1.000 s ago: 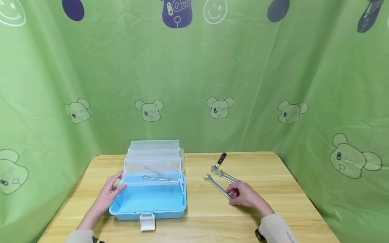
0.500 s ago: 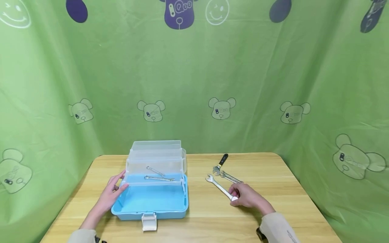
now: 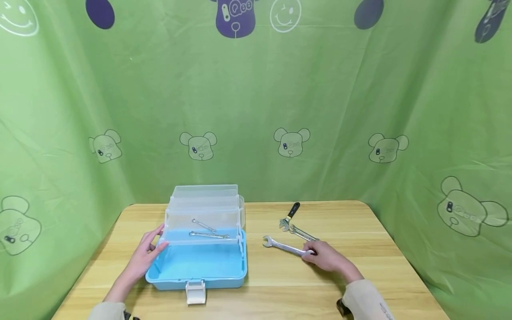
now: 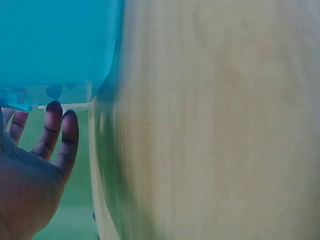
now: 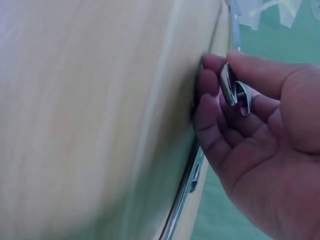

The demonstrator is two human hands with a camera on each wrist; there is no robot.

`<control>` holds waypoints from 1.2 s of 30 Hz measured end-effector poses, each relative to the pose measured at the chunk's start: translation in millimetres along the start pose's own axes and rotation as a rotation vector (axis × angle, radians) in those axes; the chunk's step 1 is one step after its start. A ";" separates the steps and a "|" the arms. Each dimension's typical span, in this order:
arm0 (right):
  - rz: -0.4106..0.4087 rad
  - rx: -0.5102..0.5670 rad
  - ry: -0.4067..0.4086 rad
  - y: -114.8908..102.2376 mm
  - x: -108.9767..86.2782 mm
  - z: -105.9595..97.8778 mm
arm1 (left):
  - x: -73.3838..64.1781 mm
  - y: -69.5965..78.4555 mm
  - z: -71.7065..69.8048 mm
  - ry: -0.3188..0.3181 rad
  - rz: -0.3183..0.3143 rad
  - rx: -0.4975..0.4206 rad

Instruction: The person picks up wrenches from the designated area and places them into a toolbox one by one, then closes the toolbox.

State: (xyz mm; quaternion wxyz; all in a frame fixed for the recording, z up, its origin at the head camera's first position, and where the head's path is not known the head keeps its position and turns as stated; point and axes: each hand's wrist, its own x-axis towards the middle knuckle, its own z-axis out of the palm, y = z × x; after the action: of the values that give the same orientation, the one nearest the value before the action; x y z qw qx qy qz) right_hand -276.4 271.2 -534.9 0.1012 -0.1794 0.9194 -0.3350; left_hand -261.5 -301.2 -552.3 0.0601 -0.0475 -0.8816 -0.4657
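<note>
My right hand pinches one end of a silver open-end wrench, whose other open jaw points left. In the right wrist view, that wrench's near end sits between thumb and fingertips. My left hand rests against the left side of a light blue toolbox, thumb at the front corner of its clear tray. The left wrist view shows fingers nearly straight, tips at the box's edge. Two smaller wrenches, one longer and one shorter, lie in the tray.
Behind the right hand lie another wrench or wrenches and an adjustable wrench with a black handle. The toolbox's clear tiers stand raised at the back, and its white latch hangs in front. Green curtains surround the wooden table.
The held wrench has swung from a steep slant to nearly level, its free end coming nearer the front and left. My left hand stays on the toolbox.
</note>
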 end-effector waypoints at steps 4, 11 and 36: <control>0.018 0.203 -0.043 0.0 1.3 -0.8 | 0.9 -2.4 0.6 0.005 0.005 0.002; -0.005 0.470 -0.046 -2.3 4.7 -9.3 | 1.8 -1.2 0.7 0.008 0.007 0.005; -0.037 0.680 -0.028 -4.6 3.6 -9.6 | 0.8 1.5 -0.4 0.005 -0.006 0.005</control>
State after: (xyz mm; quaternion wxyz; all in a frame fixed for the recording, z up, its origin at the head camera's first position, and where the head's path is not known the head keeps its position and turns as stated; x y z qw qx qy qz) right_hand -281.4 272.0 -524.9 0.1616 -0.1567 0.7502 -0.6217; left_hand -262.0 -300.7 -550.7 0.0610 -0.0437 -0.8827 -0.4639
